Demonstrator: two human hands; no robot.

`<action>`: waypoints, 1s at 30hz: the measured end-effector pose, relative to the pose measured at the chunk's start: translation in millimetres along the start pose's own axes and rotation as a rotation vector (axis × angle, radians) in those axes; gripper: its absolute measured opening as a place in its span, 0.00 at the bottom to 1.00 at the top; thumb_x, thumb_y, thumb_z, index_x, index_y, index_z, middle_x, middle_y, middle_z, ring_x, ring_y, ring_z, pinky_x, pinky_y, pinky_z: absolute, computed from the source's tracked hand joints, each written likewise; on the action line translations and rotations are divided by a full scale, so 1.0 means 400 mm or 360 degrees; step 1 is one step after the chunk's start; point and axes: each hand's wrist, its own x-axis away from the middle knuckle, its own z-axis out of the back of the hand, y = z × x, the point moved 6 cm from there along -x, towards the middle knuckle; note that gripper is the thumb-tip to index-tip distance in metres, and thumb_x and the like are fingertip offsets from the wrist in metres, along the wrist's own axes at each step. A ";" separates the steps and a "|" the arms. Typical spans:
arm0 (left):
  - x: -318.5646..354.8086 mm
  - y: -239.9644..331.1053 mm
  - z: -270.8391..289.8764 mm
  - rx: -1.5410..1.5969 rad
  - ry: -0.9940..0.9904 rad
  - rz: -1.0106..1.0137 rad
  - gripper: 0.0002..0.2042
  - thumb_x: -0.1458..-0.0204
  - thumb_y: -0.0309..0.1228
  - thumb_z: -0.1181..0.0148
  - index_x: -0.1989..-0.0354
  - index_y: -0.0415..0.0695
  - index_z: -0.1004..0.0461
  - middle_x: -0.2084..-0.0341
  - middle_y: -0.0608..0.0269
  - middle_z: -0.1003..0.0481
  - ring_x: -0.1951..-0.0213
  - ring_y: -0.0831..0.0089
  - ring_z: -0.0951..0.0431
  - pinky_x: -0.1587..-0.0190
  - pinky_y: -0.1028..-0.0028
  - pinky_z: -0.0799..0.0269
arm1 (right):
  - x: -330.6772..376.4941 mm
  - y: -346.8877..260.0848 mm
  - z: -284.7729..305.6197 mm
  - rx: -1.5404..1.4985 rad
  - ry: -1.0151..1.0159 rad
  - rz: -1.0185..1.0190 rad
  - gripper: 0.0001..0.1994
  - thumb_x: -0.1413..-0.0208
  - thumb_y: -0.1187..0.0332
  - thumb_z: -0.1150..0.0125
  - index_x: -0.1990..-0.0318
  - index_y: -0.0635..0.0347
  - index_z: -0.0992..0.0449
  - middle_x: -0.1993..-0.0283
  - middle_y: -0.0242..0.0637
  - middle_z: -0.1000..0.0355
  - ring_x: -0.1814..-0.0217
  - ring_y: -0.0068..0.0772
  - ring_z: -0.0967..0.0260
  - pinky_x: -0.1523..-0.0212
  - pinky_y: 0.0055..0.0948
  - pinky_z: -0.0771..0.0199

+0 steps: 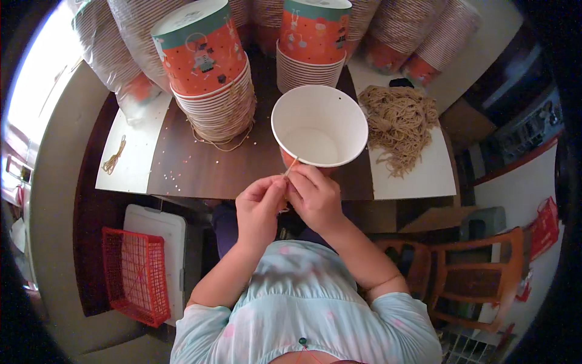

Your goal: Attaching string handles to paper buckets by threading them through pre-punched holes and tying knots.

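A large white-lined paper bucket (pixel 297 115) stands at the table's near edge, its open mouth tilted toward me. A small dark hole shows near its far rim. A short piece of tan cord (pixel 293 164) runs from the near rim down to my fingers. My left hand (pixel 260 203) is closed in a pinch on the cord just below the rim. Beside it, my right hand (pixel 318 195) also pinches the cord, fingertips close to the bucket's near side. The rest of the cord is hidden between my fingers.
Two stacks of orange-and-green paper buckets (pixel 203 60) (pixel 315 36) stand behind, the left one draped with cords. A tan cord heap (pixel 400 124) lies right, a small cord bundle (pixel 114 156) left. Bagged bucket stacks (pixel 403 30) line the back. A red basket (pixel 134 276) sits below left, wooden chairs (pixel 476 276) right.
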 end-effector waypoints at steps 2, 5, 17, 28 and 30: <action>-0.002 0.003 0.007 0.0192 -0.0027 0.0117 0.07 0.45 0.27 0.44 0.64 0.36 0.25 0.74 0.65 0.26 0.78 0.83 0.33 0.77 0.84 0.38 | -0.003 0.007 -0.003 -0.0153 -0.0085 -0.0115 0.09 0.56 0.77 0.38 0.64 0.62 0.24 0.63 0.42 0.27 0.67 0.41 0.26 0.66 0.30 0.25; 0.010 0.011 0.003 0.0392 -0.0083 0.0273 0.07 0.45 0.28 0.44 0.65 0.37 0.26 0.75 0.64 0.26 0.79 0.83 0.33 0.77 0.84 0.39 | 0.000 0.033 -0.021 -0.0938 -0.0213 -0.0464 0.08 0.48 0.79 0.46 0.61 0.65 0.23 0.61 0.40 0.25 0.62 0.25 0.26 0.63 0.24 0.26; 0.027 0.048 0.025 -0.0164 -0.0101 -0.0056 0.08 0.45 0.29 0.42 0.65 0.36 0.25 0.77 0.68 0.26 0.78 0.85 0.31 0.75 0.85 0.36 | 0.019 0.019 -0.051 -0.1564 -0.0468 -0.0941 0.10 0.45 0.76 0.45 0.56 0.68 0.24 0.54 0.39 0.27 0.57 0.22 0.30 0.57 0.22 0.28; 0.036 0.085 0.016 -0.0541 -0.0067 -0.0296 0.06 0.47 0.24 0.43 0.66 0.33 0.26 0.75 0.66 0.24 0.74 0.85 0.28 0.71 0.85 0.32 | 0.028 0.023 -0.057 -0.1523 -0.0305 -0.1046 0.07 0.46 0.76 0.44 0.62 0.68 0.23 0.59 0.38 0.25 0.59 0.23 0.28 0.59 0.22 0.26; 0.031 0.098 0.016 -0.0623 -0.0002 -0.0408 0.05 0.47 0.23 0.44 0.67 0.33 0.26 0.73 0.64 0.24 0.72 0.84 0.27 0.69 0.84 0.31 | 0.027 0.025 -0.051 -0.1506 -0.0219 -0.1067 0.06 0.47 0.75 0.43 0.64 0.67 0.23 0.62 0.38 0.24 0.61 0.23 0.27 0.61 0.22 0.26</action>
